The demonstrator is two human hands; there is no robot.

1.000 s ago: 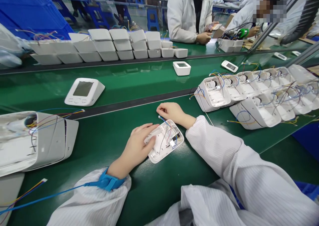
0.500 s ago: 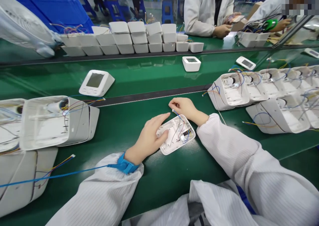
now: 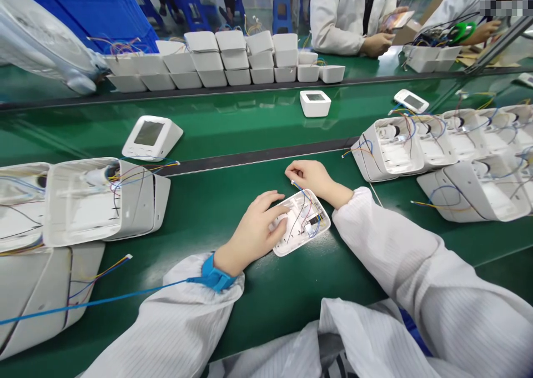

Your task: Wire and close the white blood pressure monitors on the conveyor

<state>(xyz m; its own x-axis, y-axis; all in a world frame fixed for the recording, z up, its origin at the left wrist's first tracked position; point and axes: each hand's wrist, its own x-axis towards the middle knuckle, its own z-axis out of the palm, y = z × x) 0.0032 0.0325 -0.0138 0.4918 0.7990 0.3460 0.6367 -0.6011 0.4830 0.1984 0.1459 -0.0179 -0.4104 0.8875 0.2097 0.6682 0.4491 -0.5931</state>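
Observation:
A shallow white plastic housing [image 3: 297, 239] lies on the green bench, open side up, with thin coloured wires and a small circuit part inside. My left hand [image 3: 260, 228] grips its left end, thumb over the inside and the other fingers towards the far rim. On that wrist is a blue strap [image 3: 216, 273] with a blue cord. Just beyond the far rim, my right hand [image 3: 310, 176] is closed with its fingers curled in. A small white connector [image 3: 292, 182] on the wires stands close to its fingertips. Whatever those fingers may hold is hidden.
Deeper white housings [image 3: 83, 211] with wires stand at left, and more housings [image 3: 397, 153] at right. White units with screens [image 3: 152, 135] sit on the green conveyor [image 3: 233, 122]. Stacked white cases [image 3: 208, 61] line the far side. Across stands a person in a white coat [image 3: 339, 17].
The screen units on the conveyor have shifted left against the bench. My left fingers have bent a little more over the housing. My right hand stays nearly still. The view has shifted slightly.

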